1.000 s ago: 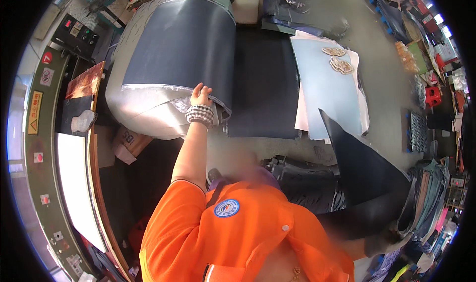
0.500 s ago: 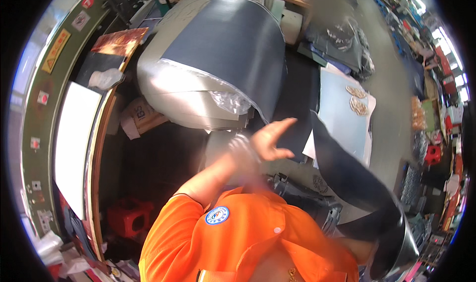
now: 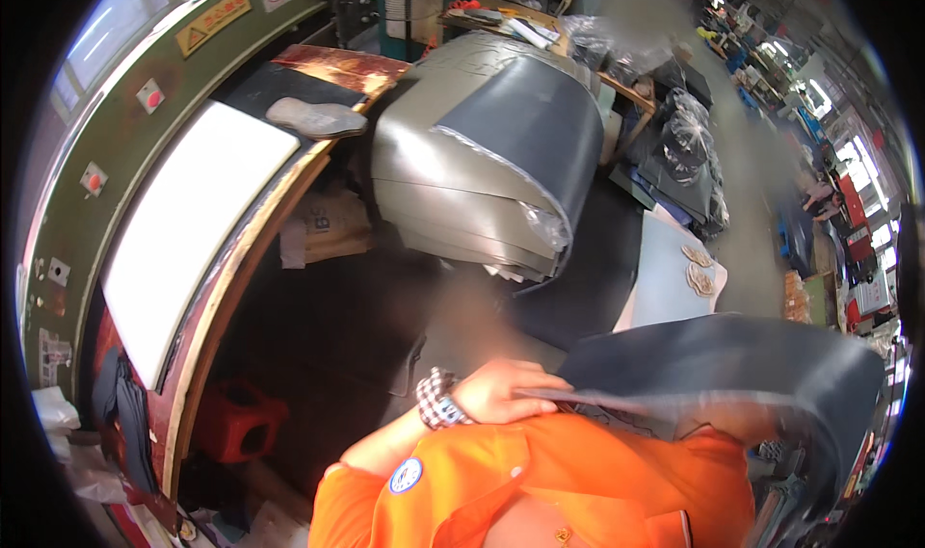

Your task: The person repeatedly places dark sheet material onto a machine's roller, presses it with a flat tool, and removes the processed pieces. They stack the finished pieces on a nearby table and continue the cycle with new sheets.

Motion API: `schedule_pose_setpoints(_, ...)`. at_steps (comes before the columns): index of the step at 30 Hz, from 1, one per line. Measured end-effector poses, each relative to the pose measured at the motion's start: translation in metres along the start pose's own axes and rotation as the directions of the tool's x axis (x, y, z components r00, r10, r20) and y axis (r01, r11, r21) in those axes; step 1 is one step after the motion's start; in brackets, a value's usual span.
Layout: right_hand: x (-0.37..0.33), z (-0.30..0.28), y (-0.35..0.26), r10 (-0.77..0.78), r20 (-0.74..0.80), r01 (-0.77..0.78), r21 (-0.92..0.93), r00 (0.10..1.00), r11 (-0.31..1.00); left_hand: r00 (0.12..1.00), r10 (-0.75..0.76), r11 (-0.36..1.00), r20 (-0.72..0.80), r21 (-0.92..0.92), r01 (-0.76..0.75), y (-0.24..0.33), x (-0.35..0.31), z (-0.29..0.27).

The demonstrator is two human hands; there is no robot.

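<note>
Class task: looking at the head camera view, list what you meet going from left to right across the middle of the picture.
White panel → cardboard box → big grey roll of sheet material → pale blue sheet with small tan cut-outs lying on it.

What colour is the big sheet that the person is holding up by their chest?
Dark grey sheet, held by the left hand; head view.

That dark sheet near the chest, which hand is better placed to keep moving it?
Probably the left. The left hand already pinches the near edge of the dark sheet, close to the orange shirt. The right hand cannot be made out; it may be hidden under the blurred sheet.
</note>
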State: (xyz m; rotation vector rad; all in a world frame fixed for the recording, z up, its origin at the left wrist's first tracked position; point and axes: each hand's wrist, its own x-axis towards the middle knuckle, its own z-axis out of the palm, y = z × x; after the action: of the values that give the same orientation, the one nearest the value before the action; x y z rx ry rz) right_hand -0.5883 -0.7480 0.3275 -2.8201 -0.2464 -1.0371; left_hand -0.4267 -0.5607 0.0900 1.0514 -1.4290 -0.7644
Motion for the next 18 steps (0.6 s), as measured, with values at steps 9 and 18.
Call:
schedule_pose_setpoints(9, 0.229, 0.183, -0.168, -0.411, 0.209, 0.118, 0.758, 0.887, 0.641, 0.651, -0.016, 0.996, -0.759, 0.044, 0.076, 0.085, -0.195, -0.058)
schedule_pose_setpoints(18, 0.365, 0.449, -0.162, -0.321, 0.225, -0.038, 0.866, 0.920, 0.499, -0.377, -0.329, 0.886, -0.866, -0.421, 0.195, 0.041, -0.381, -0.180)
